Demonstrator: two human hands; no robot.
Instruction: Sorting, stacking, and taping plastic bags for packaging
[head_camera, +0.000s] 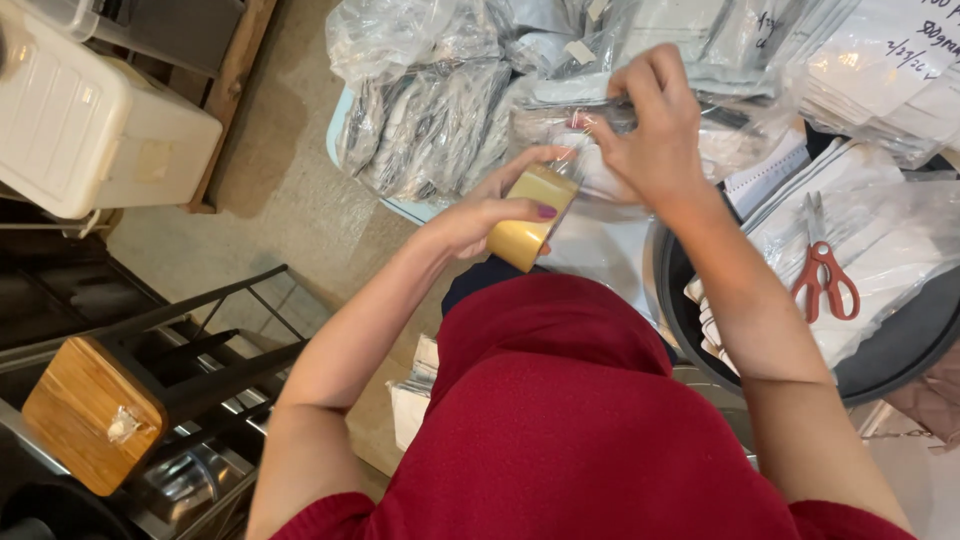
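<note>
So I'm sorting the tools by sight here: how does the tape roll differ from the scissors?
The tape roll is yellowish and round, gripped in the left hand; the scissors have red-orange handles and lie untouched on white bags in the dark round tray. The roll sits left of the right hand, the scissors to its right.

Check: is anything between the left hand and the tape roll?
No. The left hand already has its grip on the tape roll, fingers wrapped around it. The right hand pinches a clear bag just above.
</note>
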